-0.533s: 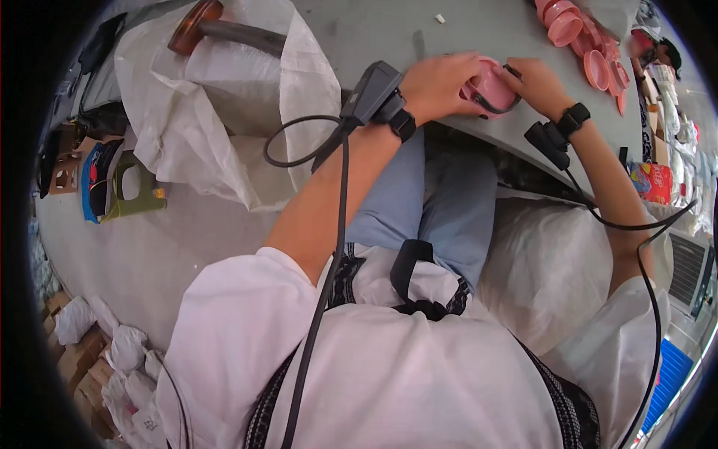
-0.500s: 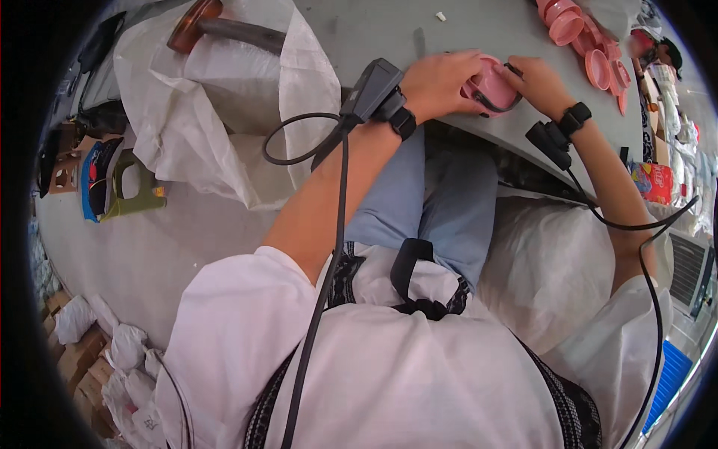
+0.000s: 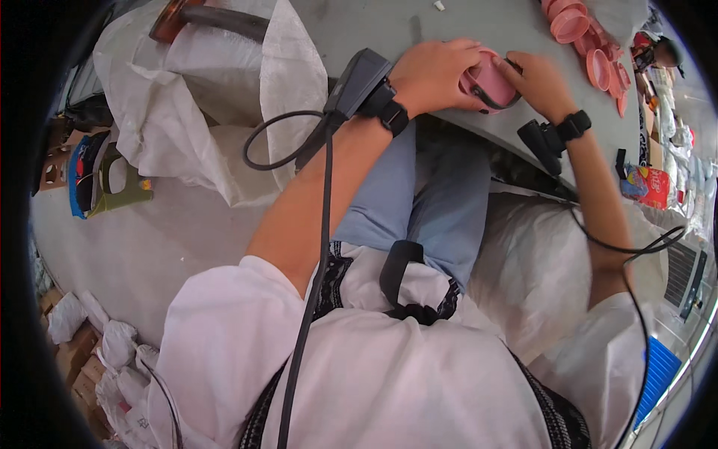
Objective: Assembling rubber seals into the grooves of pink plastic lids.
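Observation:
My left hand (image 3: 432,75) is closed around the left side of a rounded, hollow pink plastic piece (image 3: 495,81) at the front edge of the grey table. A thin black strip (image 3: 488,99) curves along the side of this piece that faces me. My right hand (image 3: 542,86) is at its right end, thumb and fingers pinched together over the rim where the black strip comes up. The fingertips of both hands are partly hidden. Each wrist wears a black strap with a small black device on it.
Several pink plastic cups and parts (image 3: 597,69) lie at the table's far right. A hammer (image 3: 224,21) rests on a white woven sack (image 3: 161,101) to the left. A large pale sack (image 3: 538,262) stands by my right leg. Black cables run along both my arms.
My right thumb has come further over the rim of the pink piece, and the right hand has turned slightly. My left hand keeps its hold. The whole view has shifted a little.

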The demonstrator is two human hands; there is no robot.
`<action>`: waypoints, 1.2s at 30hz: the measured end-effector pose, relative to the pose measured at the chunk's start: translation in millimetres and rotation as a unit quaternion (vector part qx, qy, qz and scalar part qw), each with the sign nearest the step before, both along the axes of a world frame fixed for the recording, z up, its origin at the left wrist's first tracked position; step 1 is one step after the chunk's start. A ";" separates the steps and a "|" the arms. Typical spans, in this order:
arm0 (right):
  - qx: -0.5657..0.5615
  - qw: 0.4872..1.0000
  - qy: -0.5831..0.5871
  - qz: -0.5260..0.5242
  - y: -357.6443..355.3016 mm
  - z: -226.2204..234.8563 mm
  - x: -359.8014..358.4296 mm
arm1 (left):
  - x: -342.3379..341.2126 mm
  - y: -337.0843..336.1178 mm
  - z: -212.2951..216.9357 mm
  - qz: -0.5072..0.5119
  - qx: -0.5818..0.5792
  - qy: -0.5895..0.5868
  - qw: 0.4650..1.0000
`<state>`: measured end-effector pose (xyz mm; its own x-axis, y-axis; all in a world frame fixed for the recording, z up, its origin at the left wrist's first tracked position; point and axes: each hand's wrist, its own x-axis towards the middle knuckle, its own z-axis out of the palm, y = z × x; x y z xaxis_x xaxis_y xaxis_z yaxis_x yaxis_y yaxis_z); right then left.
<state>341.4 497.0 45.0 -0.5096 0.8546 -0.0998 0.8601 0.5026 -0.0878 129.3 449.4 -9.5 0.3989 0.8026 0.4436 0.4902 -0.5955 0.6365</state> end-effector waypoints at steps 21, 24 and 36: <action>0.123 0.729 0.578 -0.346 -89.1 -50.6 -51.3 | 17.0 -28.2 1.8 0.041 0.130 0.084 0.987; 0.156 0.748 0.545 -0.345 -90.4 -47.6 -54.2 | 18.3 -27.2 5.7 0.024 0.110 0.090 0.990; 0.133 0.790 0.471 -0.369 -80.6 -48.4 -58.0 | 26.6 -25.1 -4.8 0.097 0.092 0.022 0.991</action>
<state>283.3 416.4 -3.5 0.3969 0.8805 0.2592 0.5435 0.0021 -0.8394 155.9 424.3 -14.3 0.2667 0.7738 0.5746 0.6323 -0.5904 0.5016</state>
